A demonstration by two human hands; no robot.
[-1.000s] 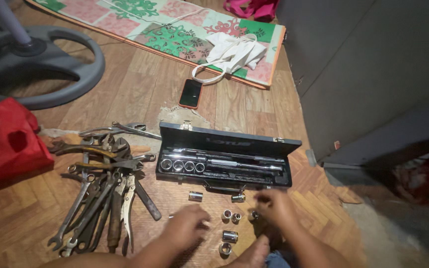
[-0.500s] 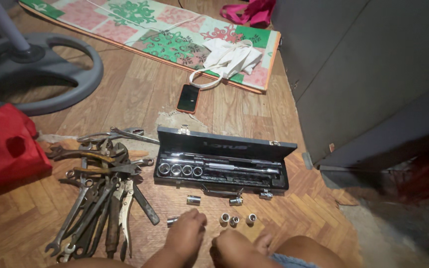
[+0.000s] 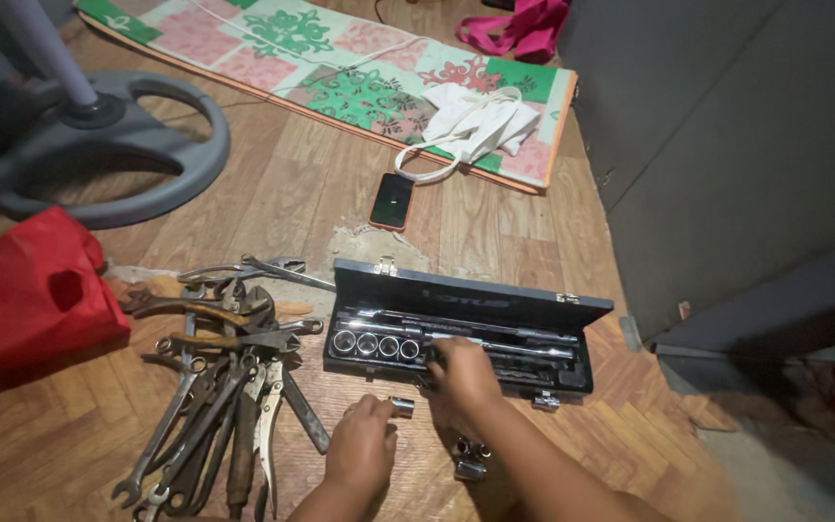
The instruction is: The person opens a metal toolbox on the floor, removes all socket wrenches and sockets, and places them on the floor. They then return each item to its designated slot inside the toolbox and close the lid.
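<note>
Four sockets [image 3: 376, 344] already sit in a row at the left end of the open case [image 3: 463, 333], which lies on the floor. The right hand [image 3: 460, 375] reaches over the case's front edge, its fingers curled down into the tray just right of that row; whether they pinch a socket I cannot tell, since the hand hides its own tips. The left hand [image 3: 363, 447] rests on the floor in front of the case, fingers closed around a loose socket [image 3: 401, 407] that pokes out at its fingertips. More sockets [image 3: 471, 459] lie on the floor by the right forearm.

To seat a socket well, I judge it should go in open end up, beside the last one in the row, and be pressed straight down until it sits level with its neighbours. The pile of wrenches and pliers [image 3: 224, 387] lies just left, clear of the work.
</note>
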